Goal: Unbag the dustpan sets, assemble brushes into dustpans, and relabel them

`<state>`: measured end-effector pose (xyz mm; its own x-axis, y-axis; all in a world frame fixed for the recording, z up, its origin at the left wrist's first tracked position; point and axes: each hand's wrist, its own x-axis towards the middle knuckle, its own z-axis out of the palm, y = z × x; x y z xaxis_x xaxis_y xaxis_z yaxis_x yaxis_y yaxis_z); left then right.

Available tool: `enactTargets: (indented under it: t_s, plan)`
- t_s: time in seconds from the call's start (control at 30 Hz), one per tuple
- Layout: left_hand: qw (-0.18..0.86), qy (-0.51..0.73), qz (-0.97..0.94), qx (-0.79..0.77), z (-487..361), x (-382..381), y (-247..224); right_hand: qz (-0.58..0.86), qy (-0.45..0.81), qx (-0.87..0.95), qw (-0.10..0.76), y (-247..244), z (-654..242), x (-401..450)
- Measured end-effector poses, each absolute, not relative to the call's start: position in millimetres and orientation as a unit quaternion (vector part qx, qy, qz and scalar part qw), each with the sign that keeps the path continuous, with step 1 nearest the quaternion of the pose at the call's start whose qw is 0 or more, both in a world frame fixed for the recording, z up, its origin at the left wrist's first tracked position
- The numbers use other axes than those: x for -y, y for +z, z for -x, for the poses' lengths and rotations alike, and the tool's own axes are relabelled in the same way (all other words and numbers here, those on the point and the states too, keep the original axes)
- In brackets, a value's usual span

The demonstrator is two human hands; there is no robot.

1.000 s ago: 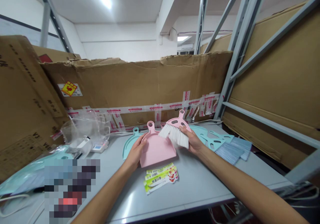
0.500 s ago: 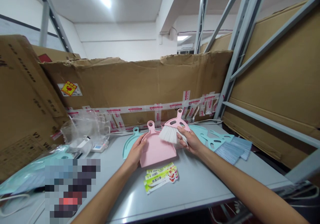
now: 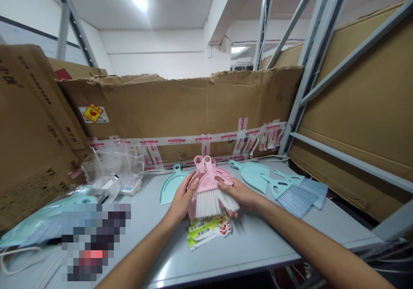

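Our left hand [image 3: 186, 195] grips the pink dustpan [image 3: 192, 198]; our right hand [image 3: 241, 194] grasps the pink brush [image 3: 209, 181], its white bristles hanging beside our fingers.

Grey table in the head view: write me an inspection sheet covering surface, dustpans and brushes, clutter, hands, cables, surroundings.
Surface: grey table, glare near the front edge; no spill seen.
Dustpans and brushes: pink brush over pink dustpan; teal dustpan to the left; second teal dustpan and teal brushes to the right.
Clutter: printed strips in front; clear plastic at left; blurred patch unreadable.
Hands: left hand grips the pink dustpan, right hand the pink brush.
Cables: white cable at front left; others below the table at right.
Surroundings: cardboard behind, metal frame at right.
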<state>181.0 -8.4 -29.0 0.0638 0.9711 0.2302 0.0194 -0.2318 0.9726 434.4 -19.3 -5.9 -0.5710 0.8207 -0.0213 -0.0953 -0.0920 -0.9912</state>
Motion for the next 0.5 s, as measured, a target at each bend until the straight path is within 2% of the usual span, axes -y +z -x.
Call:
enactTargets:
  t_s: [0.13,0.33,0.43,0.5]
  plan:
    - [0.426,0.510,-0.633,-0.397,-187,17,-25,0.309,0.667,0.593,0.329,-7,-429,21]
    - [0.378,0.535,-0.637,-0.406,-189,18,-23,0.311,0.651,0.591,0.360,-8,-424,21]
    - [0.380,0.550,-0.619,-0.412,-187,17,-20,0.328,0.600,0.624,0.378,-5,-428,19]
    - [0.388,0.556,-0.610,-0.411,-185,17,-17,0.368,0.528,0.640,0.420,-3,-433,18]
